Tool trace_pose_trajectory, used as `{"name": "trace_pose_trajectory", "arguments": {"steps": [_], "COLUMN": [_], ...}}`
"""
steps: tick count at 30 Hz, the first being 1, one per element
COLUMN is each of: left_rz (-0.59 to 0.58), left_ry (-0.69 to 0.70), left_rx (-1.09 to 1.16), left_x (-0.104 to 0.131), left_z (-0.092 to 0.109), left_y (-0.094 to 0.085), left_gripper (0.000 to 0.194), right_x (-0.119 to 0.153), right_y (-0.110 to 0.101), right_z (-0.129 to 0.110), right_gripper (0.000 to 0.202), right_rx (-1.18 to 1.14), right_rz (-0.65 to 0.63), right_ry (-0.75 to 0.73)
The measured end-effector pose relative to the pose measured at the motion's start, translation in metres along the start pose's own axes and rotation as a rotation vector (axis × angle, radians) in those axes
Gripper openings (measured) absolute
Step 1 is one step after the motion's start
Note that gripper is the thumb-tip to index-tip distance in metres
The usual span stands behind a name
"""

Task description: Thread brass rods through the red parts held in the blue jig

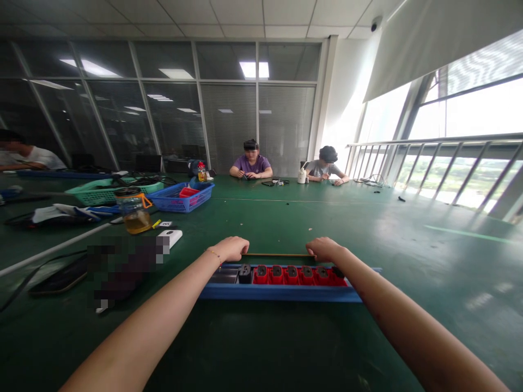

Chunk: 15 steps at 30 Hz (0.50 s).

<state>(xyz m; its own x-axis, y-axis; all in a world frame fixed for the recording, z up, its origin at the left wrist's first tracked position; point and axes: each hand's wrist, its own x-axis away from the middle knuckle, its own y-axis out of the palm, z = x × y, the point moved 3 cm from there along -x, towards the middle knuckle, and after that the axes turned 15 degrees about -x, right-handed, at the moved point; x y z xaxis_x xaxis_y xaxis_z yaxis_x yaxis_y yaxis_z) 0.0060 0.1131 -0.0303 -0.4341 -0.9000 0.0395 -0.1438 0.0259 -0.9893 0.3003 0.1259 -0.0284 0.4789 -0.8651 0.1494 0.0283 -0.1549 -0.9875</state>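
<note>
Left hand (pixel 233 249) and right hand (pixel 324 249) are being used to grip opposite ends of a thin strip (pixel 280 255), presumably for even support; below the frame's centre, it is being held just beyond the blue tray (pixel 281 294).

The left forearm (pixel 159 310) and right forearm (pixel 408 316) are bare, smooth and tapering, ending in an ungloved left hand (pixel 231 249) and right hand (pixel 326 250). Around the left wrist (pixel 211 258) goes a thin bracelet (pixel 214 252), reddish-gold with tiny dark beads; a short end dangles at its right side, too small to make out.
</note>
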Motion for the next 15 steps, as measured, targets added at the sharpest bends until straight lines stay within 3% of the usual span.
{"name": "trace_pose_trajectory", "arguments": {"steps": [7, 12, 15], "left_rz": [0.030, 0.285, 0.364], "left_ry": [-0.031, -0.088, -0.090], "left_rx": [0.088, 0.222, 0.289], "left_x": [0.002, 0.021, 0.036], "left_z": [0.002, 0.004, 0.012], "left_y": [-0.004, -0.034, -0.050], "left_gripper": [0.014, 0.024, 0.022], "right_x": [0.009, 0.037, 0.058], "right_y": [-0.002, -0.020, -0.034], "right_z": [0.013, 0.027, 0.025], "right_gripper": [0.017, 0.031, 0.027], "right_rx": [-0.190, -0.418, -0.670], "right_rz": [0.075, 0.250, 0.409], "right_ry": [-0.026, -0.050, -0.068]}}
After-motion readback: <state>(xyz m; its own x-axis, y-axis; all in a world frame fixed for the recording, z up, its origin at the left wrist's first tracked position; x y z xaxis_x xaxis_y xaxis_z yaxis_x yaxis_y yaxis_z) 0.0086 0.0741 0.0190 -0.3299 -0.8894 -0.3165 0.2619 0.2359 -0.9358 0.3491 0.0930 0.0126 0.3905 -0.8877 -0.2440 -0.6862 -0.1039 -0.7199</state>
